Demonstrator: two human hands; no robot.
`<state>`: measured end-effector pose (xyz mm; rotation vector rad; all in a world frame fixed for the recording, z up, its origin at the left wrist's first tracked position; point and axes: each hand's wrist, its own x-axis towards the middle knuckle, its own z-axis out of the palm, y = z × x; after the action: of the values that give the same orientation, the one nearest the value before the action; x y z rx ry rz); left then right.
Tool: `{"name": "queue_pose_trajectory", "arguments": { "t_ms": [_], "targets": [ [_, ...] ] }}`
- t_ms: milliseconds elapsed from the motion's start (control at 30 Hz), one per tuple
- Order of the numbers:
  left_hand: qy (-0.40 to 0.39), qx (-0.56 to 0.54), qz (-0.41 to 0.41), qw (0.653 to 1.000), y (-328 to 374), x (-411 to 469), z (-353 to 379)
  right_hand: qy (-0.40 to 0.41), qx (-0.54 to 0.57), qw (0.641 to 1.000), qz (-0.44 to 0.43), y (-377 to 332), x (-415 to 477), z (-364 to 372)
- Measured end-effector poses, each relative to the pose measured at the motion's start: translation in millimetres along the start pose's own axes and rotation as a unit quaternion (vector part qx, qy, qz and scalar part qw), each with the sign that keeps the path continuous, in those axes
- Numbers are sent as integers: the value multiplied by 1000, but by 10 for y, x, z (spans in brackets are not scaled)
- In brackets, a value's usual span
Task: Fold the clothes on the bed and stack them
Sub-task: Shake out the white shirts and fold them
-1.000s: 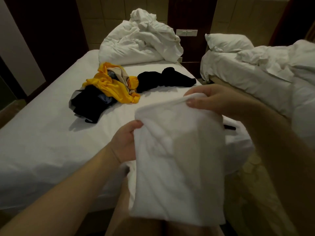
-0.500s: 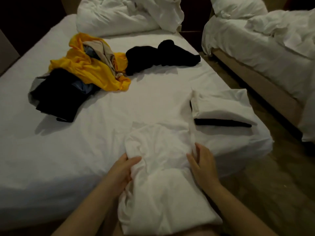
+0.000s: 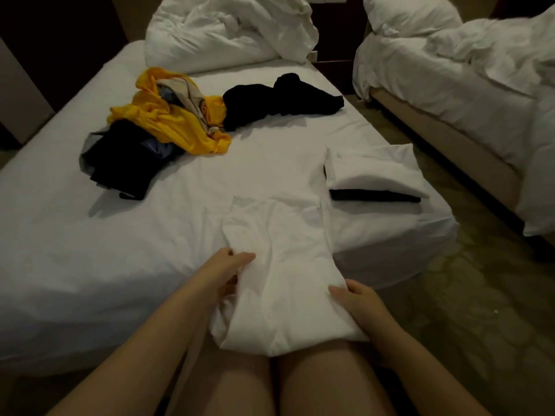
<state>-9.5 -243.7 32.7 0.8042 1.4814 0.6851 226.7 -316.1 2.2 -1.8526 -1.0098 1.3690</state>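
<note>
At 6 o'clock, bed point(image 3: 90, 265) edge | left hand point(image 3: 232, 264) pinches white garment point(image 3: 279, 259) at its 9 o'clock edge; right hand point(image 3: 357, 301) grips its 4 o'clock edge; hands apart | garment half on bed, half on lap | likely light, limp, shifty: take by both side edges | stack point(image 3: 372, 169) at 2 o'clock, pile point(image 3: 168, 127) at 11

My left hand point(image 3: 232, 267) pinches the white garment point(image 3: 288, 259), thumb on top, fingers tucked beneath. My right hand point(image 3: 356, 301) grips its opposite edge. Both bare forearms reach forward.
</note>
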Motion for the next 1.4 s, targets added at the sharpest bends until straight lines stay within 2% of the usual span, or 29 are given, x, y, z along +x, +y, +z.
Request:
{"name": "queue_pose_trajectory", "arguments": {
  "t_ms": [100,200,300,400,467,533,600,733,833,933,1100,1200,1300,1400],
  "targets": [
    [2,-32,1,999,-14,-145,53,13,12,1000,-4,-31,-119,-13],
    [-6,-121,-41,992,-80,-301,72,11,56,998,10,-24,-280,-31],
    [-40,-100,-62,992,-171,-439,8,-11,148,989,20,108,-422,-97],
    [-29,-50,-14,998,-303,-537,-15,-20,164,986,13,254,-560,-131],
    [13,-39,62,997,-330,-632,53,9,166,986,-21,280,-633,-129],
    [44,-76,128,988,-304,-710,122,40,180,980,-72,246,-697,-136],
    [23,-115,128,985,-272,-756,151,59,183,974,-116,167,-752,-155],
    [-73,5,62,995,-295,-895,106,49,131,978,-152,57,-753,-193],
    [-63,133,74,986,-382,-879,13,51,113,983,-133,97,-729,-180],
    [-51,150,71,985,-415,-835,-67,62,104,984,-133,133,-733,-145],
    [-64,188,60,978,-285,-901,-134,98,60,975,-190,-68,-671,-116],
    [-103,102,14,989,-166,-979,-221,107,56,965,-233,-222,-643,-124],
    [-121,2,18,992,149,-1024,-311,112,61,957,-261,-439,-626,-160],
    [-125,4,49,991,712,-1073,-335,146,51,942,-299,-859,-613,-240]
  ]
}}
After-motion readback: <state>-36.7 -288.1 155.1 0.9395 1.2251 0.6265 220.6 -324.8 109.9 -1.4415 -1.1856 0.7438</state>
